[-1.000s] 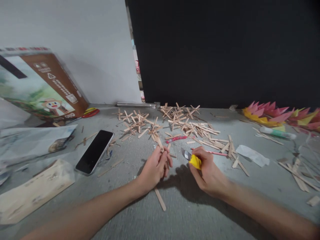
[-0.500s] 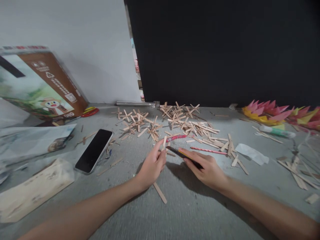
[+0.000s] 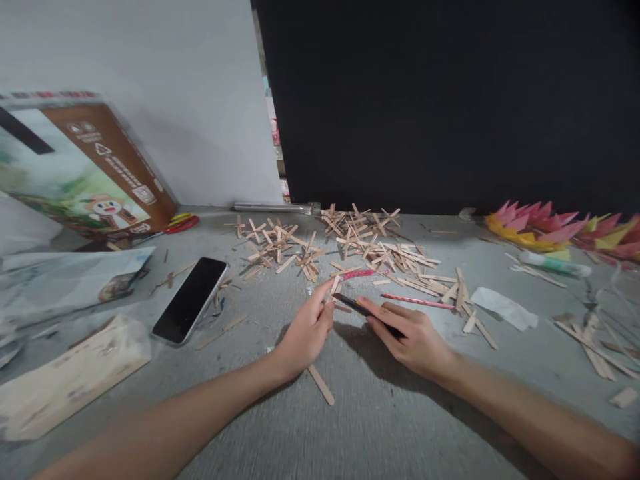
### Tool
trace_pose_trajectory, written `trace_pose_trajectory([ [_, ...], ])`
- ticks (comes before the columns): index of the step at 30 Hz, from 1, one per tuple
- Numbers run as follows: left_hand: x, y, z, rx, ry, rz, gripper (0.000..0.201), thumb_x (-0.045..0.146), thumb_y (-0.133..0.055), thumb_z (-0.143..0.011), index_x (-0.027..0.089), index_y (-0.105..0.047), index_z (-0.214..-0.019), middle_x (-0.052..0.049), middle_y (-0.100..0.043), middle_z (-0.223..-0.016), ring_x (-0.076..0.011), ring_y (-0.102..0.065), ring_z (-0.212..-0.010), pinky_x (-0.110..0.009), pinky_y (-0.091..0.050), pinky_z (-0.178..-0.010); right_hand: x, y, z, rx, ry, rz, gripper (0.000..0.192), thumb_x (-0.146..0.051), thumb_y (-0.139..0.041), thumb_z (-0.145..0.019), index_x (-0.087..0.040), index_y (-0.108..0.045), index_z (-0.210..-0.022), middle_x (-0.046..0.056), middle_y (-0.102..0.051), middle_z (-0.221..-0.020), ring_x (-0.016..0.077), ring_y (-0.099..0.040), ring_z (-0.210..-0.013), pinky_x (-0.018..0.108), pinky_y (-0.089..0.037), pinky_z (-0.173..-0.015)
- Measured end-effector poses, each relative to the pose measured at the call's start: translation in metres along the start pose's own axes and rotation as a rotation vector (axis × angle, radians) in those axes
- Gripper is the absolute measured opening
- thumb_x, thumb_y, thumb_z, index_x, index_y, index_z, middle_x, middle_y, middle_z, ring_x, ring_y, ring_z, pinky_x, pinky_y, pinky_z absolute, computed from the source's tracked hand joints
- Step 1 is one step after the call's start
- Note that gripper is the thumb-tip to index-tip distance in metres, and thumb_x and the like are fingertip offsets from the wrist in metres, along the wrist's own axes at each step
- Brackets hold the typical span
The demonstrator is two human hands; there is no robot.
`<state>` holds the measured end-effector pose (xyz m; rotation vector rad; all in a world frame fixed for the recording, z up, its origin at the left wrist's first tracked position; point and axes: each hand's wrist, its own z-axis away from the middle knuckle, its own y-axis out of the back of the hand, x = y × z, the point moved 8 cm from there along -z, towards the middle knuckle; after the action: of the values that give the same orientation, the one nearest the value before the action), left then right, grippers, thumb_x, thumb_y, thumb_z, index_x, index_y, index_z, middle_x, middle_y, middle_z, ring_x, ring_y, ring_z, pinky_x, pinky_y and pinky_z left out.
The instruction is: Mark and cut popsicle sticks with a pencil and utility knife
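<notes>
A rough grey concrete floor (image 3: 360,427) fills the lower part of the view, lit evenly from above and showing soft shadows. At its far edge on the left rises a plain white painted wall (image 3: 150,80). To the right of that wall stands a large matte black panel (image 3: 450,100), reaching the floor's far edge and running off the right side. Between wall and panel a narrow vertical gap (image 3: 275,147) opens, with blurred pink shapes behind it.
</notes>
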<state>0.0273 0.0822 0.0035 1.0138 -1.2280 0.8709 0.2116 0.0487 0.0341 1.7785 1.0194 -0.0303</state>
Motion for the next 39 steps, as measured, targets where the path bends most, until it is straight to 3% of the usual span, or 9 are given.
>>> trace_pose_trajectory([
  [6, -0.003, -0.002, 0.001, -0.030, 0.024, -0.041, 0.067, 0.054, -0.042, -0.110, 0.019, -0.037, -0.166, 0.006, -0.051, -0.068, -0.0125, -0.041, -0.052, -0.022, -0.035, -0.051, -0.006, -0.003, 0.003, -0.008, -0.005, 0.082, 0.048, -0.029, -0.047, -0.111, -0.026, -0.061, -0.157, 0.004, -0.070, -0.082, 0.0167, -0.066, -0.065, 0.027, -0.055, -0.063],
  [14, -0.010, -0.001, 0.000, -0.025, 0.004, -0.084, 0.067, 0.061, -0.039, -0.110, 0.020, -0.042, -0.163, 0.004, -0.048, -0.070, -0.0147, -0.042, -0.058, -0.024, -0.036, -0.055, -0.016, -0.007, 0.007, 0.000, -0.132, -0.008, 0.047, -0.029, -0.049, -0.108, -0.025, -0.066, -0.152, 0.007, -0.075, -0.082, 0.0201, -0.072, -0.066, 0.030, -0.061, -0.069],
  [23, -0.010, -0.005, -0.001, -0.028, 0.012, -0.023, 0.075, 0.069, -0.042, -0.107, 0.017, -0.042, -0.162, 0.004, -0.045, -0.070, -0.0138, -0.038, -0.058, -0.024, -0.032, -0.053, -0.017, -0.009, 0.006, -0.048, -0.149, -0.016, 0.049, -0.028, -0.045, -0.110, -0.019, -0.062, -0.155, 0.008, -0.076, -0.084, 0.0216, -0.074, -0.070, 0.033, -0.061, -0.072],
  [28, -0.013, -0.004, -0.002, -0.023, -0.003, 0.003, 0.069, 0.061, -0.044, -0.109, 0.019, -0.041, -0.162, 0.005, -0.043, -0.072, -0.0127, -0.035, -0.058, -0.023, -0.035, -0.055, -0.019, -0.005, 0.006, -0.010, -0.132, -0.013, 0.049, -0.027, -0.046, -0.109, -0.022, -0.061, -0.156, 0.010, -0.079, -0.091, 0.0221, -0.077, -0.075, 0.034, -0.064, -0.079],
  [35, -0.015, 0.004, -0.001, 0.041, -0.124, -0.090, 0.060, 0.053, -0.042, -0.111, 0.020, -0.042, -0.161, 0.002, -0.047, -0.076, -0.0148, -0.041, -0.065, -0.025, -0.040, -0.062, -0.031, -0.007, 0.012, 0.043, -0.114, -0.001, 0.048, -0.024, -0.047, -0.109, -0.017, -0.061, -0.154, 0.008, -0.077, -0.084, 0.0181, -0.073, -0.065, 0.028, -0.061, -0.067],
  [39, -0.014, 0.004, -0.001, 0.055, -0.140, -0.115, 0.055, 0.050, -0.043, -0.111, 0.021, -0.047, -0.158, 0.001, -0.048, -0.077, -0.0155, -0.044, -0.067, -0.025, -0.041, -0.063, -0.035, -0.012, 0.015, 0.067, -0.161, -0.044, 0.047, -0.022, -0.049, -0.108, -0.018, -0.062, -0.153, 0.011, -0.081, -0.093, 0.0194, -0.077, -0.071, 0.029, -0.063, -0.070],
])
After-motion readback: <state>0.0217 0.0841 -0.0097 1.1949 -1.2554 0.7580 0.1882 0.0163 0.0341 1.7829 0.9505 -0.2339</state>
